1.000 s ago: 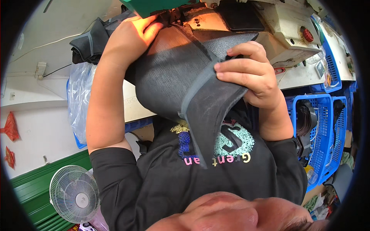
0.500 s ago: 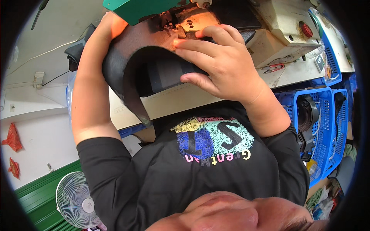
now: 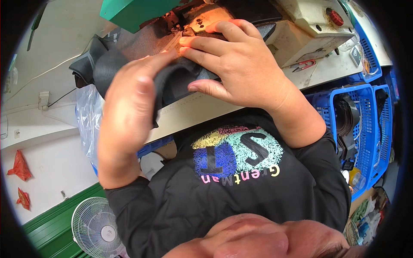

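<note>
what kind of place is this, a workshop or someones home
Most likely a small sewing or shoe-making workshop: both hands press dark grey material under a green industrial sewing machine on a worktable, with blue plastic crates of parts alongside.

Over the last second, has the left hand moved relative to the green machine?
Yes. The left hand has come down and away from the green machine, and now pinches the dark fabric's edge lower down.

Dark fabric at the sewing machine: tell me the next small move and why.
Probably ease the dark fabric a little further under the lit needle area. The right hand presses it flat beside the green machine head, and the left hand pinches the folded edge, so both hands seem set to feed it.
</note>
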### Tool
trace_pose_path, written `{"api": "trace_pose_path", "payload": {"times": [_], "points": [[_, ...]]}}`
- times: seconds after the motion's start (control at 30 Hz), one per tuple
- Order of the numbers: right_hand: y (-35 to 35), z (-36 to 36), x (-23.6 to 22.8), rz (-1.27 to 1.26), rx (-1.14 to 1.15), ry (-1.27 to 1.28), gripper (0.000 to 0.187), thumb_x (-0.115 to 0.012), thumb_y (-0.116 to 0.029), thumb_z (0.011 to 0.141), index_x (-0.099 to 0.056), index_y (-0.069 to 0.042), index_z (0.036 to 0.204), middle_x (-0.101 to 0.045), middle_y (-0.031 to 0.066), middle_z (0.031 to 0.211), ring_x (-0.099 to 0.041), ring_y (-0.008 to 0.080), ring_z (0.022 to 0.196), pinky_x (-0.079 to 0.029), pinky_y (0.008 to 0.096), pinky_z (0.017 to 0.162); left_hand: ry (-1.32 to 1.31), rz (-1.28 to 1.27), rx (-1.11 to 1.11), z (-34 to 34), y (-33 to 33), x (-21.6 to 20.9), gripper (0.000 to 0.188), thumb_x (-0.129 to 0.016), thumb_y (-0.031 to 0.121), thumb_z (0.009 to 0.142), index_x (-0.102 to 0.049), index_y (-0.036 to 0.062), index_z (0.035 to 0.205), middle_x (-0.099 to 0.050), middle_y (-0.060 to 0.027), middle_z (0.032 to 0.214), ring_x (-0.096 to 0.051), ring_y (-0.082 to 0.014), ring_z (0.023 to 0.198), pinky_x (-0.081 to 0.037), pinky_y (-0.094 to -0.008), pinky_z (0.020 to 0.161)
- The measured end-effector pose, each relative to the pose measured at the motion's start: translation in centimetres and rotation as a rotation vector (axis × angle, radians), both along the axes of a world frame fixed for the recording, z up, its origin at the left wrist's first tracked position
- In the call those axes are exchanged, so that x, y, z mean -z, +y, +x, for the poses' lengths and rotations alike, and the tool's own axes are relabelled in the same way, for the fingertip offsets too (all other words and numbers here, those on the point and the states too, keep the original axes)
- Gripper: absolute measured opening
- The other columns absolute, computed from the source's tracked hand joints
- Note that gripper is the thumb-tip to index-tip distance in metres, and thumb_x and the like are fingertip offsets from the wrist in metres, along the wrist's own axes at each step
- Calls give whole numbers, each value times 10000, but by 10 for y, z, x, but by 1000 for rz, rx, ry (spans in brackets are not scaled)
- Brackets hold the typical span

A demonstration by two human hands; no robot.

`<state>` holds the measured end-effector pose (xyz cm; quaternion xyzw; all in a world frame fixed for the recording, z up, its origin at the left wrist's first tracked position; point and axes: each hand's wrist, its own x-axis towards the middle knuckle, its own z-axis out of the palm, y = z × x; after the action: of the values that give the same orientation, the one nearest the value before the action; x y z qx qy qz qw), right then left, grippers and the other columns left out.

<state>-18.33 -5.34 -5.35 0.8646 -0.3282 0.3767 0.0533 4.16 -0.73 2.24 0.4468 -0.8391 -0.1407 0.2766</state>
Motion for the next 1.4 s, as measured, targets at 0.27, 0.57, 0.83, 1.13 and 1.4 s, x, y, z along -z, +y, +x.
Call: {"api": "trace_pose_path", "payload": {"times": [0.27, 0.57, 0.83, 1.13, 1.4], "points": [[1, 2, -2, -53, -44, -35, 485, -701, -546, 829, -746, -187, 1153, -693, -51, 1148, -550, 207, 1096, -394, 415, 995, -180, -201, -149, 3, -16, 18, 217, -786, 177, 742, -697, -3, 825, -721, -177, 1072, -682, -339, 968, -517, -405, 888], [2, 2, -1, -49, -36, -35, 449, -688, -556, 838, -751, -226, 1136, -703, -74, 1161, -560, 207, 1097, -390, 440, 1002, -249, -200, -94, 42, -70, 14, 197, -758, 127, 776, -638, 17, 888, -730, -94, 1019, -613, -243, 840, -513, -343, 797], [0, 2, 2, -53, -17, -27, 435, -684, -560, 837, -753, -225, 1106, -713, -71, 1093, -570, 206, 1080, -396, 439, 997, -129, -153, -108, 75, -133, 29, 256, -805, 191, 803, -670, 22, 939, -583, -61, 668, -562, -205, 628, -482, -318, 638], [2, 1, 2, -60, -9, -41, 419, -687, -554, 835, -749, -229, 1092, -707, -67, 1091, -565, 208, 1077, -399, 434, 975, -114, -19, -131, 108, -87, 22, 204, -674, 150, 920, -703, -20, 1029, -733, -154, 1106, -669, -270, 963, -501, -345, 883], [4, 0, -4, -65, -26, -11, 549, -700, -555, 821, -654, -303, 1305, -634, -73, 1105, -550, 197, 1023, -404, 409, 924, -244, -71, -86, 17, 22, 3, 336, -517, 235, 1010, -739, 2, 1107, -708, -148, 1208, -626, -300, 941, -457, -419, 912]]}}
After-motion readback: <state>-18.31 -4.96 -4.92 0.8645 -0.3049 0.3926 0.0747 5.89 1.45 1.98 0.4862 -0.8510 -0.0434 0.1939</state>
